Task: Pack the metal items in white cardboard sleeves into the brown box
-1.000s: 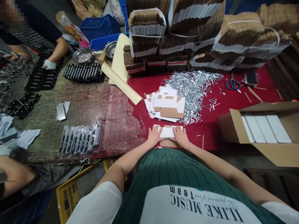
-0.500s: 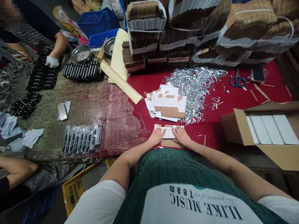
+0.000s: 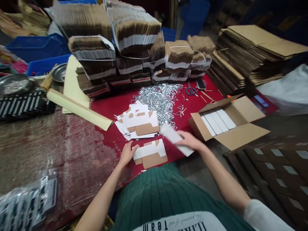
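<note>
My right hand [image 3: 190, 141] grips a closed white box [image 3: 172, 134], long and narrow, slightly blurred and held at a slant over the red table edge. At the left end of a flat, unfolded box blank [image 3: 151, 155], my left hand [image 3: 127, 153] rests with its fingers apart, touching or very near the white cardboard. Just beyond lies a loose pile of more flat box blanks [image 3: 141, 120], white outside and brown inside. An open carton [image 3: 204, 130] to the right has several white boxes [image 3: 218, 121] in a row inside.
A heap of small metal pieces [image 3: 157, 99] lies behind the blanks. Scissors [image 3: 191, 90] and a phone [image 3: 201, 84] are farther back. Bundled cardboard stacks [image 3: 93, 59] line the rear. Plastic-wrapped parts [image 3: 29, 199] sit at the left, near a yellow paper roll [image 3: 79, 109].
My view has swung right. The hands, both on a white box before, are now apart: the right has carried the box toward the carton, the left has moved to the flat blank.
</note>
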Available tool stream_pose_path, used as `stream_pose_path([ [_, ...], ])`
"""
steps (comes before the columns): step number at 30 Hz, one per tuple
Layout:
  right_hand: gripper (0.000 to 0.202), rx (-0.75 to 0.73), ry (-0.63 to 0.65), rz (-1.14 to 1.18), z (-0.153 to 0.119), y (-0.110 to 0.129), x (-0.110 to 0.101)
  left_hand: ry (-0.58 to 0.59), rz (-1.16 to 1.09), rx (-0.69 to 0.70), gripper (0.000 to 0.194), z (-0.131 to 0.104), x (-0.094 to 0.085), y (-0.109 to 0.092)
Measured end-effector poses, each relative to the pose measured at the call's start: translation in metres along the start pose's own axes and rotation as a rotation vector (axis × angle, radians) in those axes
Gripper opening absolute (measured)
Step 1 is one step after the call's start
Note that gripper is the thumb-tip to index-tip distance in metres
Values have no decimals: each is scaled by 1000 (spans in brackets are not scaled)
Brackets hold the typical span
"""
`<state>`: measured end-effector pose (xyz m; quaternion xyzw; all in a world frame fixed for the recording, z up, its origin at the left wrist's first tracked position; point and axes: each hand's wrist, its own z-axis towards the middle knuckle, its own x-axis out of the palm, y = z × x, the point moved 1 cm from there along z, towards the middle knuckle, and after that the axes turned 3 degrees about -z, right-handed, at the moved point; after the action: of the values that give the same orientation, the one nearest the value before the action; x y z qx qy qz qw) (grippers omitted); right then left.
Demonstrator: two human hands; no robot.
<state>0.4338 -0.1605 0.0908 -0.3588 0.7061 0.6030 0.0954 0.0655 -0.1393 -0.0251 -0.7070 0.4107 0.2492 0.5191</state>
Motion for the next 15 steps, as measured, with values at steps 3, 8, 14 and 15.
stream_pose_path([
  [3, 58, 305, -471, -82, -52, -37, -116, 89, 177, -82, 64, -4, 15, 5],
  [8, 67, 944, -757, -715, -72, -119, -223, 35, 316, -165, 65, -15, 38, 3],
  [14, 64, 1007, -695, -931, -36, -216, -230, -72, -118, -310, 53, -6, 33, 11],
  [15, 68, 1037, -673, -888, -32, -227, -231, -62, -271, -354, 46, -5, 29, 13],
])
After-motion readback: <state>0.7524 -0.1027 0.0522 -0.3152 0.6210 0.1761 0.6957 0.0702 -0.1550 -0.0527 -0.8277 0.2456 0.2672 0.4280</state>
